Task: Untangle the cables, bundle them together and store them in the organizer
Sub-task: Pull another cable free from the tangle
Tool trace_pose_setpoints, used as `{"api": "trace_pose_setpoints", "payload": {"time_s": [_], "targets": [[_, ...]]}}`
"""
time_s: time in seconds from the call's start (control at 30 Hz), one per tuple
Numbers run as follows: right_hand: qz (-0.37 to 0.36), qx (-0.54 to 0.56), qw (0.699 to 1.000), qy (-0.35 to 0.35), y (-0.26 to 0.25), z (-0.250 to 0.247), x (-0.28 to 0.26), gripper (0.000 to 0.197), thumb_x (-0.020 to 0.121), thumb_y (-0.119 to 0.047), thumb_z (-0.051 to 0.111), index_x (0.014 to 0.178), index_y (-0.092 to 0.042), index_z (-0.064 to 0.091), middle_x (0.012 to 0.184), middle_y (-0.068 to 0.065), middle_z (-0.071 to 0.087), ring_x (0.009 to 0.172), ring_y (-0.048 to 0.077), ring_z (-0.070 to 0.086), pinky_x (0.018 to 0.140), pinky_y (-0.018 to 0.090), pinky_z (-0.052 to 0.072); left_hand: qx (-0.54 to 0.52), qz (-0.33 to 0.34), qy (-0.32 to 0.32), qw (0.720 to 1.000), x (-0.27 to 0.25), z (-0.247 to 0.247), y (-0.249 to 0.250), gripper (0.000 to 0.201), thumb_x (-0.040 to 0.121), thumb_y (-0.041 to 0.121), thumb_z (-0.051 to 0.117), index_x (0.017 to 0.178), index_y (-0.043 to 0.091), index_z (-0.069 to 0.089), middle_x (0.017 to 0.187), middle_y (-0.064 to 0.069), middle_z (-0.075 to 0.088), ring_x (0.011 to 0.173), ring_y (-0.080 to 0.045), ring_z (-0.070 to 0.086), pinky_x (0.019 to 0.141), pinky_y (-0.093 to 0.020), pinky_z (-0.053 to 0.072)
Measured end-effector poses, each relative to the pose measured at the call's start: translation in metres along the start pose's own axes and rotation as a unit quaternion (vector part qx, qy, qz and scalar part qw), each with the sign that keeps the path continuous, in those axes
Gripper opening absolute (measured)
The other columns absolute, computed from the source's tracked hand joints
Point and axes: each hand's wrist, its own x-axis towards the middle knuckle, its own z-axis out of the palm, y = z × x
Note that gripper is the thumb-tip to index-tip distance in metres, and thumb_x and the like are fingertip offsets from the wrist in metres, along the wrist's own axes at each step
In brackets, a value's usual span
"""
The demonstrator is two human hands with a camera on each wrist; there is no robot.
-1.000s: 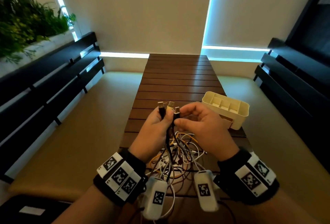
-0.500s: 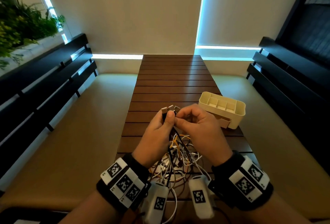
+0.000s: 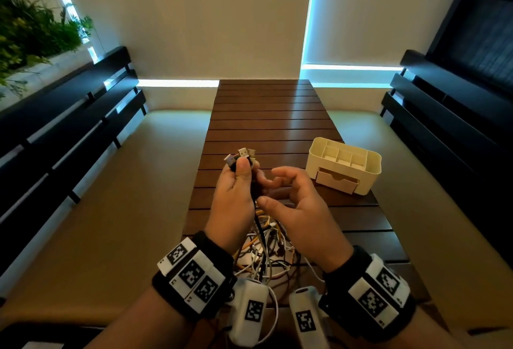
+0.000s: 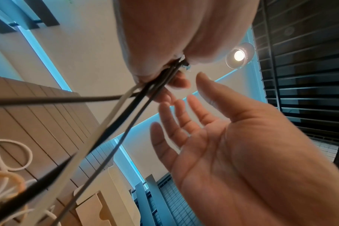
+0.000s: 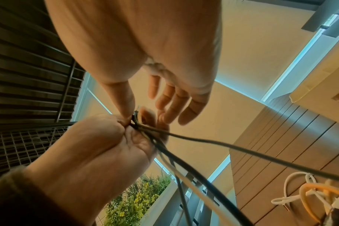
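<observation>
My left hand pinches several cable ends together, their plugs sticking up above the thumb. The held cables, black, grey and white, run down to a tangled pile of white, orange and black cables on the wooden slat table. My right hand hovers just right of the left, fingers loosely spread and holding nothing; the left wrist view shows its open palm. In the right wrist view, the left hand grips the cables. The cream organizer stands on the table to the right.
Padded benches with dark slatted backrests run along both sides of the narrow table. Green plants sit at the back left. The organizer has open top compartments and a small front drawer.
My right hand has let go of the cable plugs and drawn back, fingers opening. The left hand keeps the bunch of ends, now held slightly further left.
</observation>
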Motion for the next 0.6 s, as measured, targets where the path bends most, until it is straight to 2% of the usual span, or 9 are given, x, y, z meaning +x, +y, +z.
{"api": "trace_pose_setpoints", "payload": {"time_s": [0.07, 0.13, 0.2, 0.27, 0.33, 0.43, 0.47, 0.53, 0.6], "targets": [[0.028, -0.015, 0.999, -0.007, 0.004, 0.001, 0.002, 0.051, 0.085, -0.021, 0.076, 0.12, -0.041, 0.043, 0.104, -0.012, 0.06, 0.098, 0.004, 0.064, 0.085, 0.03, 0.057, -0.026, -0.001, 0.01, 1.0, 0.002, -0.003, 0.001, 0.04, 0.09, 0.047, 0.041, 0.095, 0.01, 0.054, 0.067, 0.003, 0.056, 0.068, -0.016, 0.061, 0.067, -0.032, 0.055], [0.057, -0.063, 0.996, -0.041, 0.006, 0.001, 0.003, 0.049, 0.086, -0.027, 0.075, 0.121, -0.039, 0.044, 0.105, -0.01, 0.06, 0.098, 0.002, 0.062, 0.083, 0.025, 0.055, -0.036, -0.007, 0.017, 0.999, 0.003, -0.005, 0.002, 0.041, 0.089, 0.049, 0.042, 0.096, 0.01, 0.054, 0.064, 0.004, 0.05, 0.063, -0.015, 0.058, 0.061, -0.029, 0.053], [0.075, -0.107, 0.987, -0.093, 0.011, 0.003, 0.003, 0.029, 0.09, -0.03, 0.071, 0.114, -0.031, 0.055, 0.104, -0.008, 0.063, 0.096, 0.004, 0.062, 0.083, 0.026, 0.055, -0.037, -0.006, 0.008, 0.999, 0.004, -0.007, 0.005, 0.043, 0.09, 0.051, 0.041, 0.095, 0.01, 0.054, 0.061, 0.006, 0.044, 0.053, -0.013, 0.049, 0.053, -0.03, 0.045], [0.064, -0.126, 0.983, -0.115, 0.015, 0.005, 0.002, 0.01, 0.092, -0.031, 0.067, 0.1, -0.026, 0.063, 0.095, -0.004, 0.068, 0.088, 0.012, 0.065, 0.083, 0.037, 0.057, -0.045, -0.01, -0.004, 0.999, 0.004, -0.008, 0.008, 0.045, 0.091, 0.053, 0.04, 0.093, 0.011, 0.055, 0.059, 0.006, 0.039, 0.047, -0.011, 0.035, 0.049, -0.029, 0.032], [0.047, -0.148, 0.981, -0.119, 0.017, 0.002, 0.003, 0.009, 0.093, -0.035, 0.065, 0.093, -0.026, 0.064, 0.088, -0.001, 0.068, 0.079, 0.013, 0.064, 0.076, 0.034, 0.056, -0.051, -0.018, -0.01, 0.998, 0.006, -0.012, 0.013, 0.045, 0.091, 0.054, 0.04, 0.091, 0.012, 0.055, 0.058, 0.007, 0.036, 0.046, -0.01, 0.027, 0.048, -0.028, 0.025], [0.055, -0.184, 0.97, -0.152, 0.025, -0.008, 0.005, 0.013, 0.095, -0.04, 0.059, 0.091, -0.028, 0.062, 0.082, -0.002, 0.066, 0.069, 0.005, 0.06, 0.066, 0.022, 0.051, -0.059, -0.02, -0.002, 0.998, 0.011, -0.023, 0.03, 0.043, 0.09, 0.055, 0.042, 0.086, 0.014, 0.055, 0.059, 0.006, 0.032, 0.045, -0.008, 0.025, 0.043, -0.024, 0.024], [0.065, -0.188, 0.967, -0.159, 0.03, -0.013, 0.004, 0.013, 0.096, -0.038, 0.058, 0.09, -0.028, 0.062, 0.081, -0.002, 0.066, 0.069, 0.005, 0.06, 0.067, 0.024, 0.052, -0.056, -0.013, 0.003, 0.998, 0.013, -0.029, 0.035, 0.041, 0.09, 0.055, 0.044, 0.083, 0.015, 0.053, 0.058, 0.006, 0.031, 0.044, -0.008, 0.025, 0.042, -0.022, 0.025], [0.084, -0.177, 0.97, -0.146, 0.04, -0.022, 0.002, 0.014, 0.097, -0.036, 0.058, 0.09, -0.025, 0.063, 0.083, 0.002, 0.067, 0.075, 0.015, 0.064, 0.073, 0.033, 0.055, -0.028, 0.009, 0.002, 1.0, 0.016, -0.039, 0.041, 0.034, 0.092, 0.05, 0.056, 0.079, 0.02, 0.049, 0.059, 0.007, 0.031, 0.044, -0.007, 0.026, 0.042, -0.021, 0.028], [0.087, -0.146, 0.979, -0.109, 0.042, -0.027, 0.002, 0.013, 0.097, -0.032, 0.058, 0.091, -0.023, 0.065, 0.083, 0.005, 0.067, 0.075, 0.019, 0.064, 0.074, 0.036, 0.054, 0.017, 0.021, -0.02, 0.999, 0.016, -0.045, 0.041, 0.028, 0.088, 0.038, 0.067, 0.075, 0.023, 0.048, 0.059, 0.005, 0.031, 0.045, -0.009, 0.026, 0.043, -0.021, 0.03]]}}
